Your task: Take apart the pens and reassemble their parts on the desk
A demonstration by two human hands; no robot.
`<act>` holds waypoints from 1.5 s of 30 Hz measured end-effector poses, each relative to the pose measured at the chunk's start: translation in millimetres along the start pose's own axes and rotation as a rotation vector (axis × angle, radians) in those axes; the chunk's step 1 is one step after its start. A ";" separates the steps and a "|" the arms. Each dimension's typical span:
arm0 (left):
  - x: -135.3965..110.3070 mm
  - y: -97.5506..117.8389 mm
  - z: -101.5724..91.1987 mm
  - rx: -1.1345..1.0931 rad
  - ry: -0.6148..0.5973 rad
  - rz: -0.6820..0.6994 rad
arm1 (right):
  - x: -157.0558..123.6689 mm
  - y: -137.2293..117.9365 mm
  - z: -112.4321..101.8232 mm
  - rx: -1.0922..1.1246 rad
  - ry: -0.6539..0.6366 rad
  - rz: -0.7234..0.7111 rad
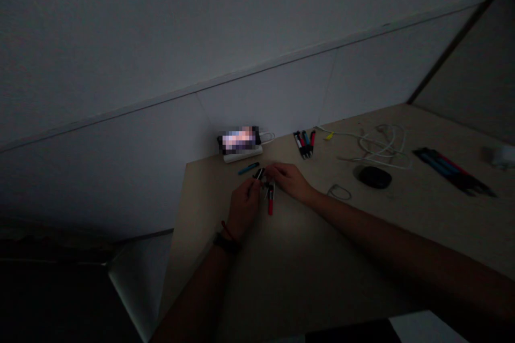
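Note:
Near the far left of the desk, my left hand [244, 203] is closed on a small dark pen part [259, 173] with a pale stripe. My right hand [290, 179] meets it from the right, its fingertips pinched together by the same part; what they hold is too dark and small to make out. Just below the fingers lies a red pen piece [270, 207], with a dark piece and thin pale pieces around it. A blue pen barrel [248, 168] rests on the desk beyond my left hand.
A lit phone [239, 140] leans on a white block [243, 155] by the wall. Several pens [304, 144] lie behind my right hand. Farther right are a white cable [386, 147], a black mouse [375, 177], a thin looped cord [339, 192] and more dark pens [453, 170].

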State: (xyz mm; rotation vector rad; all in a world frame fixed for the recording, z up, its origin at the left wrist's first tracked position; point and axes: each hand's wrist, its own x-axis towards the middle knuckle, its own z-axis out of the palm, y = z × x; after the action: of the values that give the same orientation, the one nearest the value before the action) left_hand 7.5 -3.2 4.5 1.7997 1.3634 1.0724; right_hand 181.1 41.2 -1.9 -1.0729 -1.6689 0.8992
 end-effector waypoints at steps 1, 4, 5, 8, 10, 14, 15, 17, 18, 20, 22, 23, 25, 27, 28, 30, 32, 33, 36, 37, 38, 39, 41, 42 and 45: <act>-0.1 0.7 -0.2 0.010 -0.011 0.011 | -0.4 -1.1 -0.1 0.033 -0.046 0.006; -0.6 3.3 -0.8 0.043 -0.051 0.038 | -1.5 -4.1 -0.5 0.104 -0.135 0.047; -0.8 4.2 -1.0 0.054 -0.059 0.043 | -1.6 -5.1 -0.9 0.121 -0.149 0.058; -1.5 5.7 -1.1 0.077 -0.073 0.049 | -0.3 -7.6 -3.2 0.163 -0.163 0.073; -1.8 5.6 -0.8 0.088 -0.075 0.039 | 1.5 -7.9 -4.8 0.211 -0.138 0.094; -1.3 3.5 0.3 0.043 -0.054 -0.007 | 6.1 -0.5 -5.8 0.365 0.059 0.192; -1.1 3.0 0.4 0.011 -0.050 -0.023 | 7.0 2.5 -5.6 0.390 0.126 0.212; -0.9 2.5 0.3 -0.060 -0.036 -0.060 | 7.9 8.3 -4.8 0.375 0.229 0.234; -1.0 2.6 0.0 -0.093 -0.026 -0.074 | 7.9 10.5 -4.3 0.327 0.259 0.235; -1.6 3.2 -0.9 -0.157 0.003 -0.087 | 7.0 12.9 -2.9 0.161 0.264 0.196; -2.3 3.9 -1.9 -0.225 0.026 -0.089 | 5.3 13.3 -1.5 -0.030 0.219 0.125; -2.6 4.2 -2.3 -0.259 0.035 -0.092 | 4.3 13.1 -0.8 -0.109 0.197 0.098; -2.8 4.6 -2.7 -0.314 0.052 -0.108 | 2.8 12.6 0.1 -0.211 0.177 0.083; -2.5 4.5 -2.6 -0.338 0.072 -0.121 | 1.9 12.2 0.5 -0.256 0.186 0.095; -2.3 4.4 -2.4 -0.343 0.083 -0.125 | 1.8 12.0 0.6 -0.268 0.192 0.097; -1.9 4.2 -1.9 -0.370 0.100 -0.137 | 1.7 11.4 0.8 -0.269 0.199 0.087; -1.6 4.3 -1.8 -0.424 0.113 -0.152 | 1.5 10.3 1.2 -0.244 0.193 0.076; -1.4 4.5 -2.0 -0.448 0.123 -0.155 | 1.3 9.5 1.5 -0.224 0.183 0.072; -0.1 4.9 -2.9 -0.467 0.168 -0.137 | -0.6 5.3 2.2 -0.158 0.113 0.047; 0.6 4.8 -3.3 -0.469 0.187 -0.122 | -1.6 3.2 2.3 -0.142 0.078 0.033; 1.4 4.4 -3.5 -0.479 0.203 -0.104 | -2.8 0.8 2.3 -0.132 0.039 0.016; 2.3 3.9 -3.7 -0.500 0.213 -0.085 | -4.1 -1.8 2.3 -0.122 -0.003 -0.002; 3.8 2.6 -3.7 -0.546 0.215 -0.052 | -6.6 -6.9 2.3 -0.100 -0.084 -0.036; 4.4 1.9 -3.6 -0.559 0.212 -0.042 | -7.7 -8.9 2.3 -0.086 -0.116 -0.049; 5.5 -0.4 -3.2 -0.536 0.202 -0.052 | -8.5 -11.0 2.6 -0.042 -0.149 -0.049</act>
State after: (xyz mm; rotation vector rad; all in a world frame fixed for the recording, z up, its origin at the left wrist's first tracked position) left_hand 5.2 2.3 6.9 1.2850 1.0861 1.4576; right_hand 177.4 29.1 4.5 -1.0093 -1.8362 0.9350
